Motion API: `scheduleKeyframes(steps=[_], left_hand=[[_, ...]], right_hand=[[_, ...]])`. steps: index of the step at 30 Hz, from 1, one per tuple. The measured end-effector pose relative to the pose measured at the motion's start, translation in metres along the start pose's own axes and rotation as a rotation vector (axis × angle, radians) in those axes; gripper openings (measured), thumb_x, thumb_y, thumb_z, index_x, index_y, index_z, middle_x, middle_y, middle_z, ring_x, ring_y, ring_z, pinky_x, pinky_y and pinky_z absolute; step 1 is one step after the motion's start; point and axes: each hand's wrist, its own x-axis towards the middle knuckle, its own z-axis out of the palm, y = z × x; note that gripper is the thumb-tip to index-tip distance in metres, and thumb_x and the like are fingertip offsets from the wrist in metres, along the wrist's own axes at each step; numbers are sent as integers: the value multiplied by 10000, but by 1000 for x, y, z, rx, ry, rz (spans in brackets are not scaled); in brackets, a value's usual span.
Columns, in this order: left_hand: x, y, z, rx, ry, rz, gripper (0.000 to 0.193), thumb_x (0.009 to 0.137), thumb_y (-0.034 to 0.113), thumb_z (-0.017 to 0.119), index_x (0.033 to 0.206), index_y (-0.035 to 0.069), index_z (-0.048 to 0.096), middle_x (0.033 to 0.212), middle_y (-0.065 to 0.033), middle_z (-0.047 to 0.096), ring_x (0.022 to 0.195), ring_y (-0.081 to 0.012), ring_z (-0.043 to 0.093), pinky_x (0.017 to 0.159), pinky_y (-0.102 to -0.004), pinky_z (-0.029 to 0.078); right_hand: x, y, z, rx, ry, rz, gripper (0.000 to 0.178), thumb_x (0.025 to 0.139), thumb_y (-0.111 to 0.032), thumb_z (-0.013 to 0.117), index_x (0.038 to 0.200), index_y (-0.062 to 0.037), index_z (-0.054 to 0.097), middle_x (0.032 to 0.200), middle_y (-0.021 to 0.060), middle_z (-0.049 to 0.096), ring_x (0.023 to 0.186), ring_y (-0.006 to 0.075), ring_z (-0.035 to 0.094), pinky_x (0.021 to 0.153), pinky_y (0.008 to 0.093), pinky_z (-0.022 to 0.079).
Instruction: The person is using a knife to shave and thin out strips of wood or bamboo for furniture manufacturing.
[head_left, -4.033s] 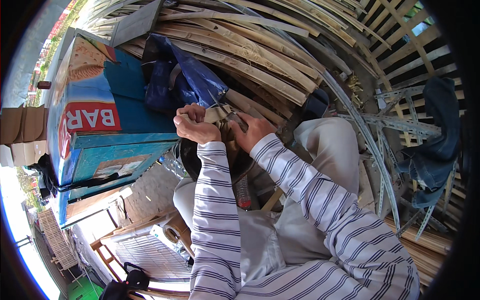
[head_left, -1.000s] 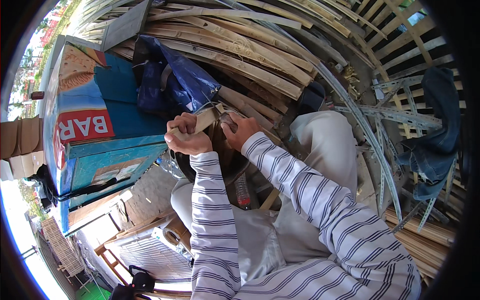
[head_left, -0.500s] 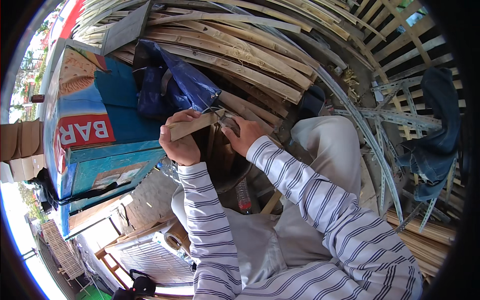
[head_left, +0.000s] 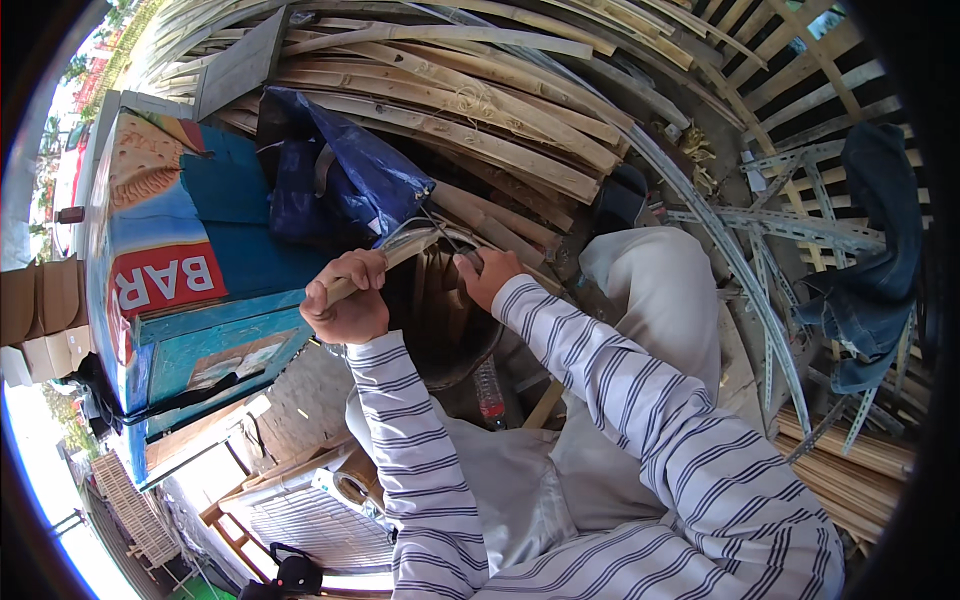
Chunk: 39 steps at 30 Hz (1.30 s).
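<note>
My left hand [head_left: 350, 298] is closed in a fist around a pale bamboo strip [head_left: 403, 249], whose far end points up and right. Beside that end my right hand [head_left: 488, 276] grips a slim, dark knife-like tool [head_left: 447, 236]; the fingers cover most of its handle. The tool's thin end lies close to the strip, and I cannot tell whether they touch. Below both hands stands a dark round tub [head_left: 455, 372] with wood pieces inside. Just beyond them lies a blue plastic bag [head_left: 345, 175].
Long split bamboo strips [head_left: 470, 95] are piled ahead. A blue painted cabinet [head_left: 215, 340] stands at the left. Slotted metal bars [head_left: 730, 270] and hanging jeans [head_left: 875, 240] are at the right. A clear bottle [head_left: 488, 388] is near my legs.
My left hand has moved down and left, its fingers now wrapped in a fist around the strip. The strip has turned. My right hand has shifted slightly right and down.
</note>
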Motion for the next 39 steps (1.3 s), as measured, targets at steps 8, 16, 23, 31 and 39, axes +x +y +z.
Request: scheduleKeyframes(steps=[8,16,23,31,39], left_hand=[[4,3,-3,51,-81,2,499,817,431,373,585,4,485,558,-128,465,566,-236,438,626,-370,359],[8,-7,18,117,140,-24,489,817,464,379,597,31,445,568,-86,406,555,-200,363,599,-344,314],[8,-15,28,-45,598,179,414,856,446,382,653,85,388,628,-21,328,569,-129,306,552,-270,270],[-9,-1,14,80,797,155,426,887,455,293,649,103,315,581,-45,308,538,-186,325,599,-330,370],[-18,-13,12,3,703,298,402,857,415,322,587,119,284,556,-28,289,505,-152,280,521,-289,293]], right_hand=[[-8,-6,13,72,57,-65,524,904,-490,485,1046,-15,656,979,294,638,943,454,606,902,471,465],[-2,-11,21,183,41,25,576,904,-500,487,1034,43,630,959,303,633,945,465,582,900,463,459],[-21,-29,24,114,-11,-97,497,901,-494,503,1090,-37,555,879,284,640,895,452,625,816,486,508],[-10,-32,-11,-271,-99,-99,572,888,-570,494,1041,-30,605,959,239,659,939,391,643,836,481,511],[-46,-40,0,-79,30,-305,559,887,-543,507,968,-5,638,819,274,646,820,442,634,764,478,525]])
